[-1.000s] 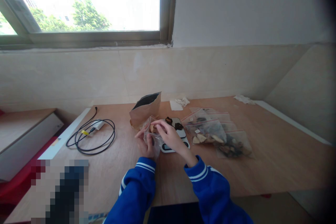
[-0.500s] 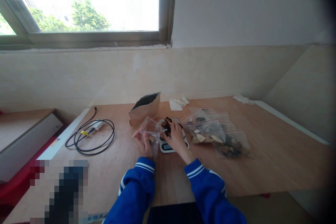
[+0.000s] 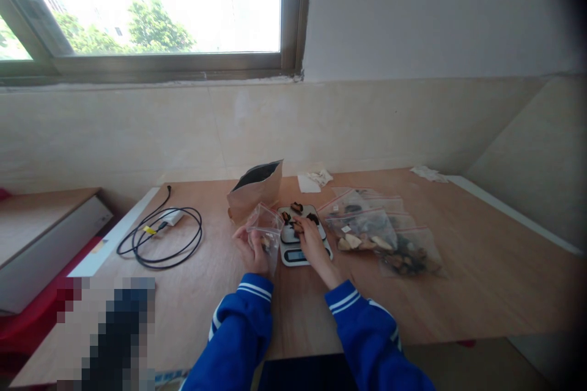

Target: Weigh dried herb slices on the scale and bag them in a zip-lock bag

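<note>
Fingers [image 3: 255, 237] of the left hand [image 3: 251, 250] curl around a small clear zip bag [image 3: 265, 231], gripping it by its side so the mouth stands open and upward, just left of a white kitchen scale [image 3: 300, 243]; pale dried pieces show at the bag's bottom. The right hand [image 3: 310, 239] lies over the scale's platform, its fingers [image 3: 299, 224] stretched flat and loosely together among several dark dried pieces [image 3: 297, 207] scattered there; whether they pinch one cannot be told at this size. The open bag sits close beside the right fingertips, apparently held there so that pieces need travel only a short way between platform and bag. Both wrists end in blue sleeves with white stripes [image 3: 253, 291]. Behind the bag, a brown paper pouch [image 3: 254, 192] stands upright with its dark-lined mouth open, touching or nearly touching the scale's far left corner. To the right of the scale, filled zip bags with red seals [image 3: 376, 231] lie overlapping on the wooden counter [image 3: 458, 275], holding mixed light and dark dried slices. Crumpled white tissue [image 3: 313, 179] rests near the wall behind the scale, another scrap [image 3: 426, 173] farther right. Well to the left, a coiled black cable [image 3: 160, 237] with a white adapter lies on the counter below the window [image 3: 147, 6].
</note>
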Demonstrator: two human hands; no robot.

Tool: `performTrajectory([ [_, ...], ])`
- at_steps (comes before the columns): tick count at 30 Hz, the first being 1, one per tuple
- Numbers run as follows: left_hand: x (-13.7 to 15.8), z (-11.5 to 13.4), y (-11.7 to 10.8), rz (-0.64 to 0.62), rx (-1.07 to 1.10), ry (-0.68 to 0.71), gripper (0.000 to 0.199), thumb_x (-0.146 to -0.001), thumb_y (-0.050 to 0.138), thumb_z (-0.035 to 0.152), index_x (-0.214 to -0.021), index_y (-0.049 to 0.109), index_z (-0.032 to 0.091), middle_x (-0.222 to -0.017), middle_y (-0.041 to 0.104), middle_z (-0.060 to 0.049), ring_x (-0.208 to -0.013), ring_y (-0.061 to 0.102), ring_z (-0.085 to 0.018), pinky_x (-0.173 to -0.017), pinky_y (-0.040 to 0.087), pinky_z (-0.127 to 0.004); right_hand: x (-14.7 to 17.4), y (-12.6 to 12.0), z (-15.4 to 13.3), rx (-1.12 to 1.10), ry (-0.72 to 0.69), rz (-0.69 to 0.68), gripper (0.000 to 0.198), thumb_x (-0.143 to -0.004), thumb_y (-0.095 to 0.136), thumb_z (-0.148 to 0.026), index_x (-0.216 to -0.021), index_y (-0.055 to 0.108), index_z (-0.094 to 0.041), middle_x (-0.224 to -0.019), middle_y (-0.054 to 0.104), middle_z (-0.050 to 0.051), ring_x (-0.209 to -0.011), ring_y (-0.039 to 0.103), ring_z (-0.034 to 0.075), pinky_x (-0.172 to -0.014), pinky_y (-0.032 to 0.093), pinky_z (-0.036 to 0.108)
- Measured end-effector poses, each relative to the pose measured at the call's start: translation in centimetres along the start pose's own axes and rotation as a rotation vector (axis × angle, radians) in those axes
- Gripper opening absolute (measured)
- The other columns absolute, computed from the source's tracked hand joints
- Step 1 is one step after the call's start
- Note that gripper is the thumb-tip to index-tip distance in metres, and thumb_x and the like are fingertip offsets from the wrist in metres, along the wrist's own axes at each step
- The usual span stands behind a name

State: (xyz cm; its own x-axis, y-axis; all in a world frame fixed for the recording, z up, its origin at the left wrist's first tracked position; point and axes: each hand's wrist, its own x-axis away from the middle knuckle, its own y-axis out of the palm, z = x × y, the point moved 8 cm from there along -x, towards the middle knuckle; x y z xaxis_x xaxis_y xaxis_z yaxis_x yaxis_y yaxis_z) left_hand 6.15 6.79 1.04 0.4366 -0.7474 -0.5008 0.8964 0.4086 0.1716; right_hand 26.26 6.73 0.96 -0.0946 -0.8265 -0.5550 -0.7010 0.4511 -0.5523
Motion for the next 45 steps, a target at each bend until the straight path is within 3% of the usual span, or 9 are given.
performTrajectory([
  [11, 0.1, -0.1, 0.4, -0.069, -0.047, -0.009, 0.033, -0.089, 0.048, 0.045, -0.107, 0.047, 0.018, -0.104, 0.065, -0.011, -0.092, 0.065, -0.020, -0.078, 0.051, -0.035, -2.7, -3.7, -2.3, -0.403, 0.207, 0.154, 0.033, -0.090, 0.048, -0.033, -0.115, 0.059, -0.016, -0.119, 0.064, 0.012, -0.112, 0.058, 0.024, -0.100, 0.042, 0.042],
  [16, 0.4, 0.2, 0.9, -0.107, 0.006, 0.020, 0.033, -0.088, 0.050, 0.047, -0.106, 0.047, 0.019, -0.112, 0.065, -0.012, -0.100, 0.065, -0.022, -0.084, 0.051, -0.038, -3.5, -3.9, -6.0, -0.535, 0.177, 0.033, 0.035, -0.088, 0.053, -0.035, -0.119, 0.058, -0.020, -0.121, 0.063, 0.009, -0.111, 0.059, 0.022, -0.100, 0.044, 0.039],
  [21, 0.6, 0.3, 1.2, -0.147, 0.068, 0.038, 0.034, -0.088, 0.052, 0.046, -0.108, 0.047, 0.019, -0.115, 0.065, -0.014, -0.105, 0.063, -0.024, -0.089, 0.050, -0.043, -3.1, -1.1, -6.8, -0.585, 0.264, -0.152, 0.035, -0.086, 0.052, -0.031, -0.119, 0.053, -0.020, -0.109, 0.066, 0.009, -0.077, 0.067, 0.018, -0.071, 0.056, 0.033],
  [25, 0.6, 0.4, 1.2, -0.153, 0.102, 0.035, 0.032, -0.088, 0.052, 0.046, -0.106, 0.048, 0.020, -0.115, 0.066, -0.014, -0.104, 0.065, -0.023, -0.089, 0.051, -0.043, -3.2, -0.3, -7.4, -0.533, 0.219, -0.149, 0.029, -0.085, 0.054, -0.026, -0.113, 0.054, -0.019, -0.112, 0.064, 0.009, -0.099, 0.063, 0.019, -0.084, 0.052, 0.034],
  [30, 0.4, 0.6, 0.9, -0.102, 0.080, 0.015, 0.034, -0.087, 0.052, 0.048, -0.106, 0.048, 0.020, -0.111, 0.066, -0.012, -0.102, 0.065, -0.022, -0.087, 0.052, -0.040, -3.2, -0.6, -8.6, -0.492, 0.158, -0.240, 0.019, -0.089, 0.051, -0.031, -0.101, 0.059, -0.019, -0.098, 0.068, 0.007, -0.092, 0.065, 0.018, -0.082, 0.051, 0.032],
  [34, 0.4, 0.6, 1.0, -0.102, 0.073, 0.001, 0.034, -0.087, 0.050, 0.048, -0.105, 0.045, 0.019, -0.112, 0.066, -0.013, -0.102, 0.065, -0.023, -0.087, 0.051, -0.041, -2.9, -2.1, -9.2, -0.446, 0.094, -0.234, 0.027, -0.093, 0.046, -0.036, -0.109, 0.061, -0.019, -0.109, 0.066, 0.009, -0.099, 0.063, 0.019, -0.085, 0.050, 0.032],
  [40, 0.3, 0.1, 0.4, -0.026, 0.000, -0.009, 0.033, -0.088, 0.048, 0.047, -0.105, 0.046, 0.019, -0.105, 0.065, -0.011, -0.095, 0.065, -0.022, -0.081, 0.051, -0.039, 0.6, -5.5, -8.0, -0.347, 0.117, -0.026, 0.025, -0.096, 0.040, -0.034, -0.101, 0.061, -0.022, -0.102, 0.062, 0.007, -0.095, 0.059, 0.019, -0.082, 0.049, 0.031],
  [42, 0.3, -0.1, 0.2, -0.011, -0.028, -0.015, 0.032, -0.088, 0.048, 0.046, -0.106, 0.047, 0.019, -0.100, 0.065, -0.010, -0.091, 0.064, -0.021, -0.080, 0.051, -0.037, 3.2, -5.1, -7.7, -0.329, 0.162, -0.100, 0.024, -0.096, 0.039, -0.031, -0.097, 0.060, -0.022, -0.097, 0.061, 0.006, -0.092, 0.059, 0.018, -0.082, 0.048, 0.031],
  [45, 0.4, -0.1, 0.3, -0.023, -0.010, -0.003, 0.030, -0.089, 0.047, 0.044, -0.107, 0.046, 0.020, -0.104, 0.063, -0.010, -0.094, 0.063, -0.020, -0.082, 0.049, -0.037, 7.8, -2.5, -8.2, -0.241, 0.145, -0.385, 0.017, -0.088, 0.052, -0.025, -0.101, 0.062, -0.023, -0.103, 0.059, 0.005, -0.100, 0.055, 0.020, -0.090, 0.046, 0.034],
])
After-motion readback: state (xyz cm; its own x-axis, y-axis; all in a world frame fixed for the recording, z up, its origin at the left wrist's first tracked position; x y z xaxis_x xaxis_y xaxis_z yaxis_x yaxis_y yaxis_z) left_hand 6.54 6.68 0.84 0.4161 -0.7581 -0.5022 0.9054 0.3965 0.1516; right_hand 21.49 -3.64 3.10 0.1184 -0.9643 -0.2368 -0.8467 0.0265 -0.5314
